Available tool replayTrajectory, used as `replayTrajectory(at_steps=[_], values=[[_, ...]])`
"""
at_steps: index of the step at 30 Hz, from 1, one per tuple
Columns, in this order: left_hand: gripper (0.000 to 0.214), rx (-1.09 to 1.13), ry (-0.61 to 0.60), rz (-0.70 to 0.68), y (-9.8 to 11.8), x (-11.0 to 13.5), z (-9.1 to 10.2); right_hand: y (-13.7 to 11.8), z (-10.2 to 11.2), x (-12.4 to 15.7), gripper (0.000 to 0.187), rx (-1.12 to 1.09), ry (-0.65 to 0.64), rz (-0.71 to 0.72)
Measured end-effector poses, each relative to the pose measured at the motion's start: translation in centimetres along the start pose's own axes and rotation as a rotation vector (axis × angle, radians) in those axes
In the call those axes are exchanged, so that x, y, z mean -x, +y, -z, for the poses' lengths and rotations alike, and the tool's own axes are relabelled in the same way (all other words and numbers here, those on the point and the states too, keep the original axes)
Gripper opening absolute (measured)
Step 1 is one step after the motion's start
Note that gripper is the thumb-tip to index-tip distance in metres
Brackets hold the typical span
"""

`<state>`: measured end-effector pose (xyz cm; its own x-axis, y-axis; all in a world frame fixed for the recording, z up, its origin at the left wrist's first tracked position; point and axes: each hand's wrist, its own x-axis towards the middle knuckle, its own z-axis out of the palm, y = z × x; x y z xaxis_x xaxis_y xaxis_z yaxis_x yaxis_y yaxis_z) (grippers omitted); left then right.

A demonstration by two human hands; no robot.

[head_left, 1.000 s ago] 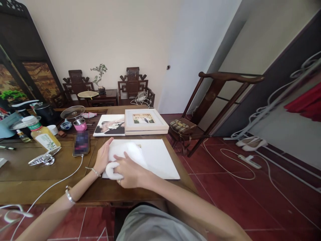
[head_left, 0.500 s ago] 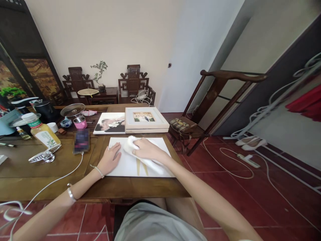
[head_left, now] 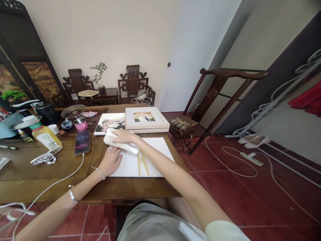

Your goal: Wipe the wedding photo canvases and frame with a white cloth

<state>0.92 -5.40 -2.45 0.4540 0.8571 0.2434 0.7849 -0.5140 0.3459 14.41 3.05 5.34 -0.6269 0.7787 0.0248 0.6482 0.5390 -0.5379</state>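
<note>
A flat white board [head_left: 157,152] with a tan, A-like mark on its surface lies near the table's front edge. My left hand [head_left: 110,161] rests flat on the board's left side, fingers stretched out. A white cloth [head_left: 116,142] is bunched under my right hand [head_left: 124,136], whose fingers are closed on it. The cloth lies over the board's far left corner, just beyond my left fingertips. Behind it are a photo print [head_left: 106,122] and a white framed photo [head_left: 146,121] lying flat.
To the left stand a bottle of yellow liquid [head_left: 46,135], a pink cup [head_left: 80,124] and a phone [head_left: 82,142] on a white cable. A clear hair claw [head_left: 46,158] lies before the bottle. A wooden chair [head_left: 213,97] with a plaid bag [head_left: 181,124] stands right of the table [head_left: 140,187].
My right hand has slid the cloth leftward and away across the board to its far left corner, uncovering more of the tan mark. My left hand has stayed on the board.
</note>
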Motion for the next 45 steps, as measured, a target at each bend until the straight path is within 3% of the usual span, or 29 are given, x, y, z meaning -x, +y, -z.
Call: replayTrajectory(at_steps=[4, 10, 16, 19, 24, 29, 33, 39, 45], values=[[0.041, -0.007, -0.028, 0.027, -0.2, 0.1, -0.3, 1.7, 1.0, 1.8, 0.02, -0.025, 0.02, -0.082], [0.042, -0.018, -0.066, 0.064, -0.1, 0.2, -0.3, 6.7, 3.5, 9.0, 0.024, -0.098, 0.085, -0.218], [0.042, -0.055, -0.072, 0.067, 0.2, 0.3, -0.2, 10.6, 2.7, 15.0, 0.012, -0.01, 0.24, -0.338], [0.042, -0.062, -0.061, 0.059, 0.1, 0.3, -0.2, 9.7, 1.1, 17.1, 0.013, 0.037, 0.242, -0.324], [0.042, -0.072, -0.065, 0.056, 0.1, 0.1, -0.3, 4.4, -1.7, 22.1, 0.015, 0.094, 0.184, -0.208], [0.043, -0.056, -0.057, 0.055, 0.1, 0.0, -0.5, 1.5, -2.6, 26.3, 0.016, 0.075, 0.089, -0.191], [0.042, -0.025, -0.038, 0.056, 0.0, 0.1, -0.5, 3.2, -1.8, 24.7, 0.007, 0.124, 0.143, -0.271], [0.043, -0.035, -0.068, 0.062, 0.1, 0.1, -0.3, 6.9, 0.0, 16.7, 0.019, 0.215, 0.274, -0.225], [0.043, -0.001, -0.058, 0.068, 0.0, 0.0, -0.3, 5.8, -1.5, 11.0, 0.013, 0.211, 0.274, -0.138]])
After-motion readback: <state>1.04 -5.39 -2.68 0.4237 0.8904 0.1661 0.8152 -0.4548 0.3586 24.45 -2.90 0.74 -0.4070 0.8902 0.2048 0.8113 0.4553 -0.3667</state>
